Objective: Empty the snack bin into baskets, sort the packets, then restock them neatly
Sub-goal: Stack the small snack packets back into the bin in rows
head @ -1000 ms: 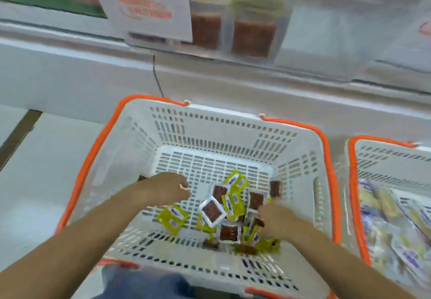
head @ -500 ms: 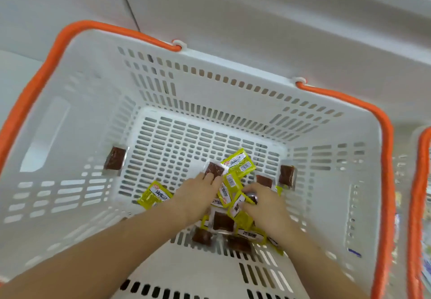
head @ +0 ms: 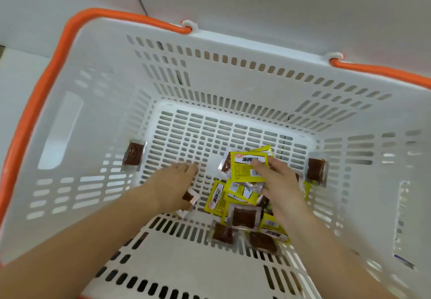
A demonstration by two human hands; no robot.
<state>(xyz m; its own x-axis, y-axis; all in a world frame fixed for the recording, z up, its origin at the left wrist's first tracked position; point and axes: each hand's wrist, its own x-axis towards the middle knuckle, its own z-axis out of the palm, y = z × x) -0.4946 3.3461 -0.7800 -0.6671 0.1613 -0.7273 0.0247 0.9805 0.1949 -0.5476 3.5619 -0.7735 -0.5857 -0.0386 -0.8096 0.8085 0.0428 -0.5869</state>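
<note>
- While we kneel over the white basket with its orange handle, both our hands are down on its slatted floor among the snack packets.
- Item 1, right hand: fingers curled round a yellow packet, thumb pressed on its printed face; a clear packet with a brown block peeks out just behind it.
- Item 2, left hand: fingers lie forward over the slats, and a small clear brown packet shows at the palm edge. We cannot tell whether it is gripped or merely covered.
- Item 3, main heap: yellow and clear brown packets mixed and overlapping, lying between our wrists and toward the near wall.
- Item 4, strays: 1 brown packet against the left wall, well apart from the heap; 1 brown packet against the right wall, just beside our right hand.
- Step in hand, by our judgement: sorting, 2 kinds, yellow from brown.
- Handling notes: we should gather 1 kind per hand, lift from the top of the heap rather than dragging, and stack faces the same way for tidy restocking.
- Caution: the film packets look slippery and thin; a corner may catch in a slat, so we should pinch by the sealed edge. The 2 strays want collecting before we call the basket done.
</note>
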